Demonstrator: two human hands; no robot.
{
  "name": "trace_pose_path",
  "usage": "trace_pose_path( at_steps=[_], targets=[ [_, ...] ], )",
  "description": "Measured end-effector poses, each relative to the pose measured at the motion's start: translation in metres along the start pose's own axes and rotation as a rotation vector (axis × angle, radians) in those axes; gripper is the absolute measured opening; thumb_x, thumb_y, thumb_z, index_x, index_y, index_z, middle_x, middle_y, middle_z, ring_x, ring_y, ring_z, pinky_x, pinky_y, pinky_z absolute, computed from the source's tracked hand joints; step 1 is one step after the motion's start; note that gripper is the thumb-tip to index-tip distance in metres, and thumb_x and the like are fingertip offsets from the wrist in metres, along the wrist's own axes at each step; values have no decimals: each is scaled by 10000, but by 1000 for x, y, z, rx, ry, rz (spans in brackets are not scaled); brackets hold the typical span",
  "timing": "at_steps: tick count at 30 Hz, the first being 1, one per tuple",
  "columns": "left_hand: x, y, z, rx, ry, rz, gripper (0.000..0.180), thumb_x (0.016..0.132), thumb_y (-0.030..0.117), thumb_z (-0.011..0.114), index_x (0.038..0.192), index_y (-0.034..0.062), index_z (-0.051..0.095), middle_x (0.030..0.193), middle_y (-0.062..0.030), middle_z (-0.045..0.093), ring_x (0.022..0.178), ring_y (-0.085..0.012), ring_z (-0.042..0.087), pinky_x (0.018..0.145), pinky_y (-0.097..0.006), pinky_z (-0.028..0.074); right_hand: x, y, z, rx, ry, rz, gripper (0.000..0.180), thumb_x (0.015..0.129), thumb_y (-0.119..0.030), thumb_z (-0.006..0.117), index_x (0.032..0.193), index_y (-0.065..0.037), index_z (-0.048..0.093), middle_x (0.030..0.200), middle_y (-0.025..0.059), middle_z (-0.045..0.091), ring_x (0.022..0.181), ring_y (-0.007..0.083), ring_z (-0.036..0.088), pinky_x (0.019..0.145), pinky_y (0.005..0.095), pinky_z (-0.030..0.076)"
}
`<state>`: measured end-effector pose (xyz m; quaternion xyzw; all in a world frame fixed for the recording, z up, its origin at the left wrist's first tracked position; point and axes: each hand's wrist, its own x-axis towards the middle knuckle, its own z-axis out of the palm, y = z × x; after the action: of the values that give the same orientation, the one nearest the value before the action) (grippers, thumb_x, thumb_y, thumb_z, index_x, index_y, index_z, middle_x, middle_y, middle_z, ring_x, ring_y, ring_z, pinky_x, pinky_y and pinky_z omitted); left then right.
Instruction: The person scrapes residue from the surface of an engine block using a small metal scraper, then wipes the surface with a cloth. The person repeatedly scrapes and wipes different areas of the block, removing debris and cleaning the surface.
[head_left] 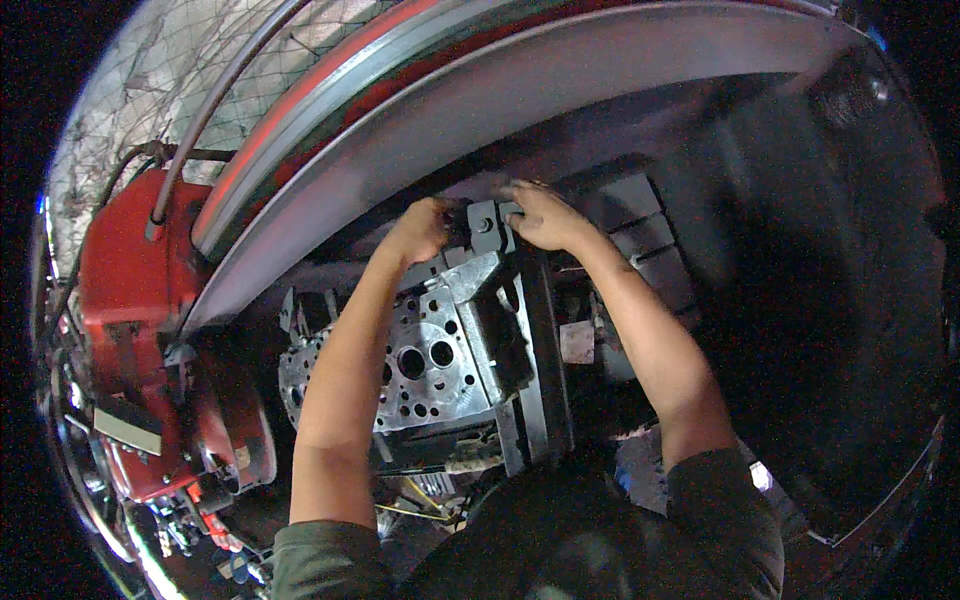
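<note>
Both hands meet at a small grey metal bracket [484, 226] that stands at the top end of the engine assembly. The left hand [422, 230] is curled closed against the bracket's left side, fingers wrapped on a dark part there; the right hand [540, 215] grips the bracket's right edge from above, fingers bent over it. The two hands sit close together with only the bracket between them.

Room is tight: a broad curved grey panel [480, 110] arches just above the knuckles, leaving a narrow dark gap over the hands. To the right the space opens into a deep dark hollow with ribbed black mouldings [640, 235].

Both forearms rise from the lower edge, bare, with dark sleeves at the elbows, and converge upward. The left forearm crosses over a grey metal block with many round bores [430, 365], which lies just below the bracket. A long dark metal bar [545, 370] runs down beside that block, between the forearms.

Well to the left stands a red machine body [130, 300], with a hose curving up from it
</note>
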<state>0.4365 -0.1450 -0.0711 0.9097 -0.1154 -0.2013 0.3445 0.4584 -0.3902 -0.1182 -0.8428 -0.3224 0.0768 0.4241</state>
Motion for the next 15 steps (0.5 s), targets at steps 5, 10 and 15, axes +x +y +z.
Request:
trace_pose_path(
  at_steps=[5,10,15],
  targets=[
    [-6,10,2,294,144,107,303,618,-20,626,917,-31,676,894,-286,639,898,-466,613,761,-463,513,6,-7,-11,178,-124,47,496,858,-177,635,1305,17,544,1308,264,553,1281,398,475,1092,434,365],
    [-13,30,-7,330,108,73,248,670,4,653,913,-33,686,914,-274,651,924,-452,620,788,-462,522,9,-15,-5,83,-102,86,558,843,-195,651,1339,23,515,1350,273,523,1310,405,445,1110,439,343],
    [-14,38,-3,148,265,-21,284,746,94,664,1007,-15,696,911,-266,671,889,-424,658,793,-433,518,-1,-21,-23,109,-134,21,661,800,-225,702,1363,41,482,1383,263,502,1336,399,420,1129,442,320]
  ],
)
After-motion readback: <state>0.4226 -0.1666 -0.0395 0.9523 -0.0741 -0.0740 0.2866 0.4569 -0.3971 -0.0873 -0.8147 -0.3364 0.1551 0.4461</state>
